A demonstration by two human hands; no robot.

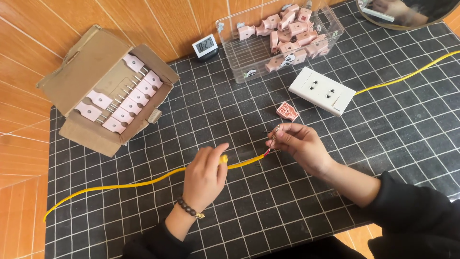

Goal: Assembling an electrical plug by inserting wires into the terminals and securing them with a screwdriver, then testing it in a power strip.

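Cardboard box (98, 86): pink plugs (125, 98) in rows. Clear bin (282, 36): loose pink parts (292, 36). I see my left hand (205, 175) with its grip closed on the yellow cable (143, 183) lying across the desk (383, 144); my right hand (299, 144) pinches its stripped wire ends (272, 140).

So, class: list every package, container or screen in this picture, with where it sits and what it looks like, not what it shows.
Cardboard box: far left, brown, flaps open, rows of pale pink plug parts inside.
Clear plastic tub: top centre-right, rectangular, see-through, loosely filled with pink plug parts.
Small digital clock: between the two, white frame, grey screen, dark base.
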